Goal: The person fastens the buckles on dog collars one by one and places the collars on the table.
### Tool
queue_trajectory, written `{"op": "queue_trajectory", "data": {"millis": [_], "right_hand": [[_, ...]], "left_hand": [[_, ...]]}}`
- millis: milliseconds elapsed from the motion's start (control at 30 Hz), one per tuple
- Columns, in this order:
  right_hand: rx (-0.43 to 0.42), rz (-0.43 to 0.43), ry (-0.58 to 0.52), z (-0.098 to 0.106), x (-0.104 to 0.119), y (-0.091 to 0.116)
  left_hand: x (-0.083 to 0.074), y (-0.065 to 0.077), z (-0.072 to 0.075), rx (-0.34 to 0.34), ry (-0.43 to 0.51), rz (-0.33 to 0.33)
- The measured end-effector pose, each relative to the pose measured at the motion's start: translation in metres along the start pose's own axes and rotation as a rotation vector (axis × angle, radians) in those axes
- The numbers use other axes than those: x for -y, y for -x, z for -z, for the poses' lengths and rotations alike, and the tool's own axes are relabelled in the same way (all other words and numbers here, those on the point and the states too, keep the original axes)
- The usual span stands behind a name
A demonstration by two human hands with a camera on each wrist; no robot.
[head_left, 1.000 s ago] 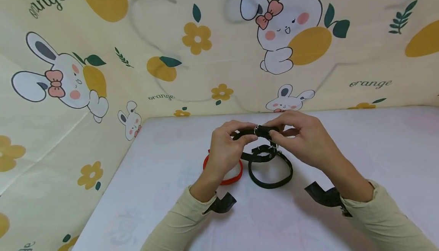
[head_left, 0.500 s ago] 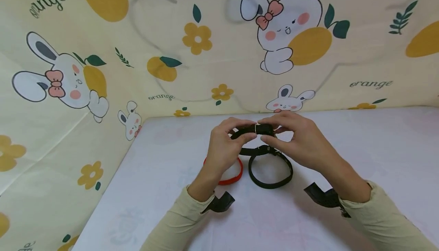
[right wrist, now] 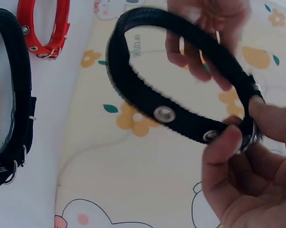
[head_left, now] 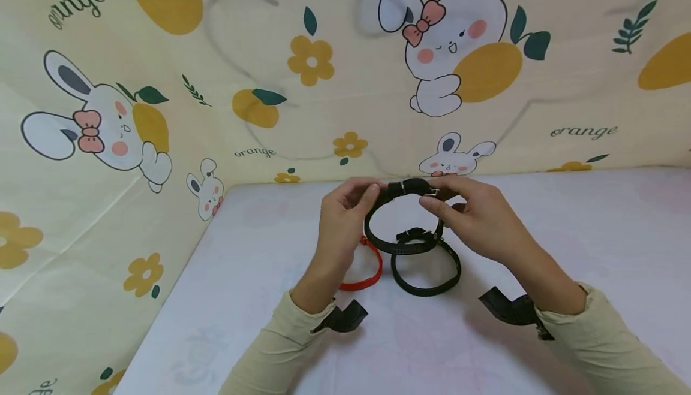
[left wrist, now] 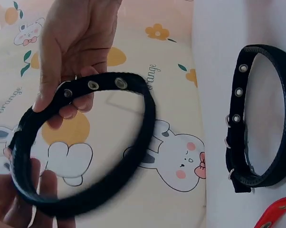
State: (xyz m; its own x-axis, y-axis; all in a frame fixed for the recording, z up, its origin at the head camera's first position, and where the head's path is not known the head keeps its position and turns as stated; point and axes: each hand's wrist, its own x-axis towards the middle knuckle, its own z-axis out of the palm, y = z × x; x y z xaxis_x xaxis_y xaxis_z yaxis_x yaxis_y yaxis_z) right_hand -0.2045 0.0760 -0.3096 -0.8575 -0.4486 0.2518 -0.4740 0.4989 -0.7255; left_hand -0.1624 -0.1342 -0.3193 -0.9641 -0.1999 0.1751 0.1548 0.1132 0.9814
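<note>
In the head view, a black pet collar (head_left: 402,249) with a metal buckle and eyelets is held up as a loop above the table. My right hand (head_left: 480,218) pinches it near the buckle between thumb and fingers; the left wrist view shows this right hand (left wrist: 79,47) at the loop's upper left. At the collar's other side is my left hand (head_left: 340,221). The right wrist view shows the left hand (right wrist: 209,33) with fairly straight fingers behind the band, not wrapped round it. Part of the buckle is hidden by the right fingers.
On the white table (head_left: 216,299) lie another black collar (head_left: 426,292) and a red collar (head_left: 367,283), just below the hands. The held loop partly overlaps the black one in the head view. A patterned cloth (head_left: 335,107) stands behind the table and along its left.
The left hand has shifted left and loosened from the band. The held collar has turned, so its round loop now faces the head camera. The right hand keeps near the buckle end.
</note>
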Motion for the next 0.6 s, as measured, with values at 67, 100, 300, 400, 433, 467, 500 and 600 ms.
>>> {"op": "queue_trajectory", "data": {"millis": [67,100,300,400,433,467,500,600], "right_hand": [[-0.005,-0.018,-0.01,0.0027,-0.0001,0.0008],[-0.005,-0.022,-0.016,0.0036,-0.0002,0.0011],[0.038,0.038,-0.041,-0.0009,-0.0014,-0.0009],[0.037,0.062,-0.032,-0.0029,-0.0017,-0.0013],[0.03,0.064,-0.021,-0.0029,-0.0015,-0.0011],[0.021,0.067,-0.012,-0.0028,-0.0015,-0.0008],[0.011,0.066,0.0,-0.0025,-0.0014,-0.0006],[-0.008,0.062,0.029,-0.0018,-0.0009,-0.0001]], "left_hand": [[-0.0002,-0.0007,0.0016,0.02,0.03,-0.011],[-0.0003,-0.0011,0.0022,0.038,0.026,-0.023],[0.0018,-0.0003,0.0046,0.158,-0.091,-0.06],[0.0029,-0.0002,0.0039,0.149,-0.087,-0.075],[0.0033,-0.0004,0.0036,0.138,-0.091,-0.083],[0.0037,-0.0009,0.0032,0.127,-0.096,-0.093],[0.004,-0.0013,0.003,0.112,-0.105,-0.101],[0.0054,-0.0031,0.0027,0.059,-0.154,-0.119]]}}
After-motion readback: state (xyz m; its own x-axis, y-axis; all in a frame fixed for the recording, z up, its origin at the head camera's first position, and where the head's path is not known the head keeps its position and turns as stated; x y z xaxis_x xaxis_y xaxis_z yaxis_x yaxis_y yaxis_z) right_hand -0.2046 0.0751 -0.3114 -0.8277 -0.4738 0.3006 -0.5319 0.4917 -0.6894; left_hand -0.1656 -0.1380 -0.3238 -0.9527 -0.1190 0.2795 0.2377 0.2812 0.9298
